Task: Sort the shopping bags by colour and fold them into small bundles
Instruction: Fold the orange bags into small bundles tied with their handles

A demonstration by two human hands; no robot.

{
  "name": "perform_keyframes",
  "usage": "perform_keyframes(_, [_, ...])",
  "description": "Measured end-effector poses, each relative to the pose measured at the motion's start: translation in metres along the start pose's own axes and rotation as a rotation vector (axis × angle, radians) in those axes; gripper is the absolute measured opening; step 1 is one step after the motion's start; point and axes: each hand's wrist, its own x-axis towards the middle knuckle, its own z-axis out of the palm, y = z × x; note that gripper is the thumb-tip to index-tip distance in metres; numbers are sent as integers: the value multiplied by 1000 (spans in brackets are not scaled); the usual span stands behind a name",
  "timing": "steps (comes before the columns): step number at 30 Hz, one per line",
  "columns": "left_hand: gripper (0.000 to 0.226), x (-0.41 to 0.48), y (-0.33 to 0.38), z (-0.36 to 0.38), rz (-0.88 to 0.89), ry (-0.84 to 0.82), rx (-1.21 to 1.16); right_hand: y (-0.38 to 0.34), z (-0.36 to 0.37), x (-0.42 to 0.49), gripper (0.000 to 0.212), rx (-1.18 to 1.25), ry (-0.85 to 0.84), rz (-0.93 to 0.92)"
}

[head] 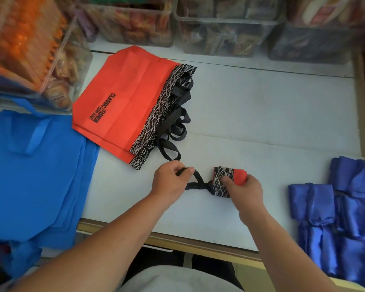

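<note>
The left fingers [178,169] are curled tight round the free end of the black strap [197,182], pinching it just above the table [261,127]. The right thumb [227,179] presses down on the bundle [226,175], a red bag folded small, and the other fingers wrap its right edge. That is a clamp, not a light touch.

The strap is the thing to watch. It comes out of the bundle's left side and lies across towards the left hand [170,183], its long axis running hand to hand with one loop on the way. So the left has the loose end and the right hand [246,189] has the anchor. I'd guess the strap gets wound round the bundle next, with the left hand carrying it rightward while the right pins the folds.

Both forearms reach in from nearer than the bundle, one on each side of it, knuckles up.

Beyond the bundle and to its left lie the flat red bags [124,98], straps facing it. Further left are flat blue bags [36,182]. Well to its right sit blue bundles [346,218], and bins [226,36] stand far behind it.
</note>
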Motion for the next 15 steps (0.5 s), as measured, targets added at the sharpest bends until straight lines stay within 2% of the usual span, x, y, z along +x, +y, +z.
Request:
perform_keyframes(5, [23, -30, 38, -6, -46, -83, -298, 2, -49, -22, 16, 28, -247, -139])
perform_keyframes(9, [25, -68, 64, -4, -3, -150, -187, -2, -109, -61, 22, -48, -372, -391])
perform_keyframes(12, [28, -99, 81, 7, -19, -240, -144, -4, -149, -88, 34, -198, -480, -676])
perform_keyframes(15, [26, -130, 106, 24, 25, -290, -35, -7, -177, -106, 30, -272, -474, -990])
